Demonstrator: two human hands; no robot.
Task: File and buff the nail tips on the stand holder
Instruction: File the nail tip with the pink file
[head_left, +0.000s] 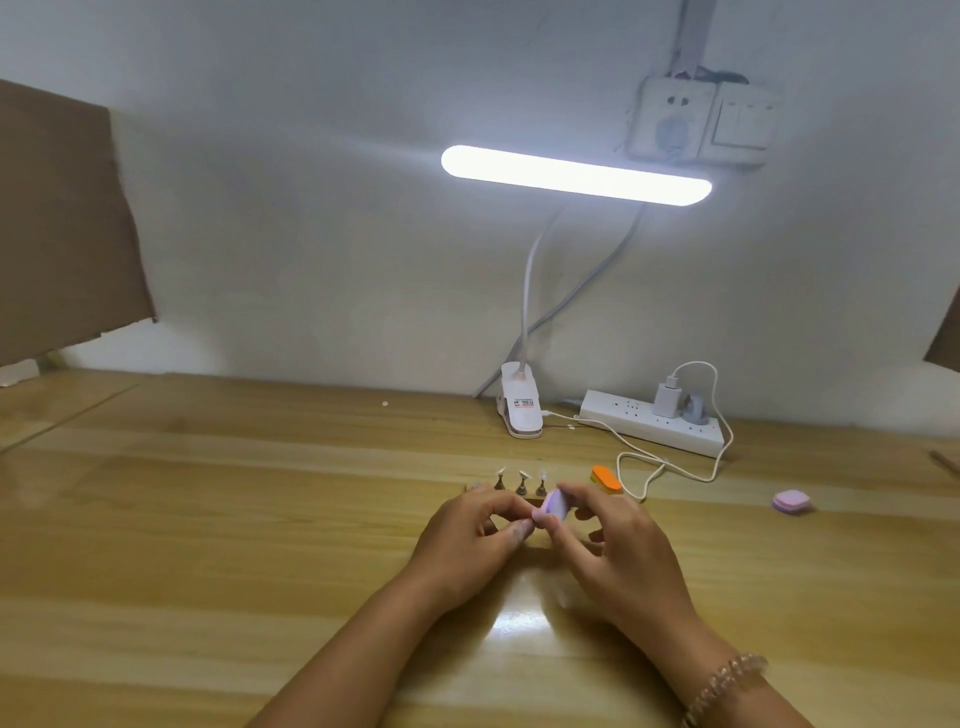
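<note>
Lower centre, right hand (618, 551) is pinching the buffer block (551, 506), likely light and spongy, by its edges; left hand (467, 535) is curling beside it, grasp unclear

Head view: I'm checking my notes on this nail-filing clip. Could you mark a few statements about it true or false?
1. The desk lamp is switched off. False: it is lit.
2. The right hand holds the purple buffer block. True.
3. The orange block lies on the table, unheld. True.
4. The bracelet is on the left wrist. False: it is on the right wrist.
</note>
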